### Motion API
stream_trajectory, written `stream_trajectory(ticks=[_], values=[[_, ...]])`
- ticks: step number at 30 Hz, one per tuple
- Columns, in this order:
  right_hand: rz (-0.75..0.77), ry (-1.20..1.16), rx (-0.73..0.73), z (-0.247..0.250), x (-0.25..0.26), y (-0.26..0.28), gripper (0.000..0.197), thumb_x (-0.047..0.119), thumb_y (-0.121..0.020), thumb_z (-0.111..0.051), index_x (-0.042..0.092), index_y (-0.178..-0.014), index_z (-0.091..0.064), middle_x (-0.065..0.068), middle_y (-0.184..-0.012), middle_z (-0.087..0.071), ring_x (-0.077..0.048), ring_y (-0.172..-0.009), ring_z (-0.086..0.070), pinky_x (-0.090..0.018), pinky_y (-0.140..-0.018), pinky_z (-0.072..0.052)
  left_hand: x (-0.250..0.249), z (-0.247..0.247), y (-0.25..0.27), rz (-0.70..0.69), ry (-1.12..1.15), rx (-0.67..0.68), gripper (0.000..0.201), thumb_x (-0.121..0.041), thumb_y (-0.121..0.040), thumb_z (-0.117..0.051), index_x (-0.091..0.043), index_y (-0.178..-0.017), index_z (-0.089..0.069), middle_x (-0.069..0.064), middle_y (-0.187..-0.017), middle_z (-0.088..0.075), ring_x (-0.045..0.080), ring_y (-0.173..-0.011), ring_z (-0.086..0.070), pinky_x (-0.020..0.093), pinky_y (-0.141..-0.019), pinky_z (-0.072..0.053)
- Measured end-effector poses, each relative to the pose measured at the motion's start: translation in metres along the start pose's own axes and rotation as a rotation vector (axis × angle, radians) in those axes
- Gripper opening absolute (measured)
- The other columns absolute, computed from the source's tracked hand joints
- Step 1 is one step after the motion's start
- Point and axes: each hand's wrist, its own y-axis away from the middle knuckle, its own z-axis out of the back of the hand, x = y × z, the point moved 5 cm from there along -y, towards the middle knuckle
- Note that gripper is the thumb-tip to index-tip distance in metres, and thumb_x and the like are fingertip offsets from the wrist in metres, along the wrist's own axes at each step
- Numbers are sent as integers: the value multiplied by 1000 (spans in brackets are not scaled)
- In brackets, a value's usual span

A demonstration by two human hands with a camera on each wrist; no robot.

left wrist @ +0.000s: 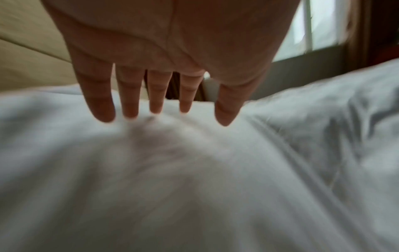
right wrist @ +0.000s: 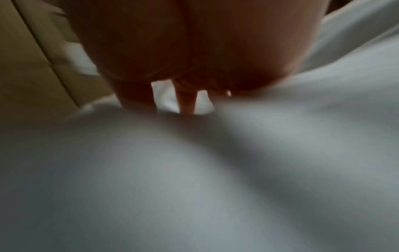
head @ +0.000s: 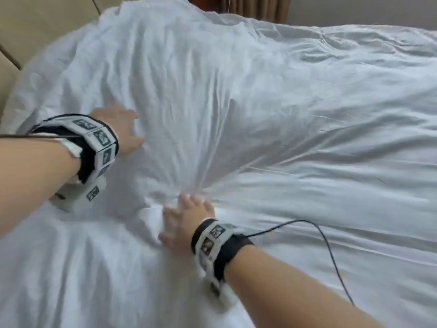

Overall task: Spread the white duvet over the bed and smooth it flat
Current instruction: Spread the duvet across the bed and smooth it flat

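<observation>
Both hands (head: 123, 129) (head: 186, 218) flat — pressing white duvet (head: 260, 114)

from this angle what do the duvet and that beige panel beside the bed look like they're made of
Duvet: thin woven fabric, probably cotton, matte; it holds fine creases and bunches under the right hand.
Beige panel: smooth, faintly glossy, with a dark seam line; possibly padded leatherette, though too blurred to be sure.

— Where does the duvet (head: 236, 110) lie?

— Across the whole bed, white and creased, running past both hands on every side.

— Flat?

— Not yet. A broad hump rises beyond the right hand (head: 186, 221); wrinkles fan out from that hand's fingertips. Under the left hand (head: 120, 129) it is rumpled too, and puffy further right.
</observation>
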Motion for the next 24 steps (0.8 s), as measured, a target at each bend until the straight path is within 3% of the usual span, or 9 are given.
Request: stream_trajectory(ticks=[2, 3, 4, 6, 9, 11, 13, 18, 24], values=[[235, -128, 199, -12, 62, 23, 51, 57, -82, -52, 29, -125, -57, -7, -133, -49, -29, -125, -44, -43, -107, -36, -39, 8, -25, -86, 65, -7, 80, -62, -80, -54, -29, -147, -27, 11, -157, -18, 34, -144, -23, 42, -119, -19], [239, -234, 249, -13, 66, 28, 46, 55, -84, -55, 27, -121, -60, -5, -131, -54, -27, -121, -49, -38, -105, -40, -51, 2, -32, -99, 69, 27, 86, -70, -75, -51, -33, -148, -22, 8, -160, -10, 36, -145, -17, 45, -120, -14], [219, -322, 209, -5, 56, 32, 43, 52, -86, -56, 27, -119, -61, -4, -131, -57, -25, -119, -52, -35, -104, -41, -53, -12, -39, -86, 50, 72, 91, -77, -71, -46, -37, -148, -18, 6, -161, -5, 38, -146, -13, 49, -120, -11], [176, -358, -124, 32, 14, 27, 42, 49, -83, -56, 22, -115, -63, -4, -128, -59, -25, -117, -55, -37, -103, -44, -31, -47, -42, -18, 11, 115, 97, -85, -68, -37, -40, -149, -8, 2, -161, 3, 37, -147, -10, 52, -119, -7], [-254, -178, -580, 110, -120, 17, 49, 45, -87, -57, 25, -131, -50, -4, -151, -33, -25, -139, -32, -43, -114, -29, 11, -85, -42, 61, 64, 110, 111, -93, -59, -35, -39, -150, -1, -1, -161, 7, 33, -148, -4, 48, -121, -4], [-612, -58, -571, 148, -201, 21, 67, 56, -84, -54, 30, -142, -33, -7, -158, -14, -30, -145, -16, -50, -117, -22, 22, -96, -46, 77, 147, 134, 123, -97, -47, -33, -39, -149, 1, 0, -161, 6, 34, -148, -2, 46, -122, -5], [-776, -41, -444, 145, -236, 17, 87, 68, -75, -51, 33, -148, -19, -10, -160, -6, -35, -146, -8, -52, -118, -15, 19, -100, -50, 61, 154, 138, 129, -97, -39, -28, -37, -150, 0, 3, -161, 5, 34, -148, -4, 46, -122, -7], [-416, -15, -132, 57, -126, -27, 82, 65, -78, -48, 42, -146, -8, 2, -160, 5, -31, -147, 8, -55, -117, -1, 2, -98, -41, 72, 115, 88, 110, -86, -57, -35, -32, -149, -8, 6, -160, -3, 30, -147, -9, 41, -120, -13], [-77, -71, 139, 10, -47, 1, 58, 49, -84, -56, 41, -137, -36, 8, -154, -14, -20, -147, 0, -52, -118, -1, -31, -98, 2, 84, 63, 199, 71, -61, -84, -43, -40, -146, -16, 4, -155, -5, 33, -140, -29, 45, -112, -30]])
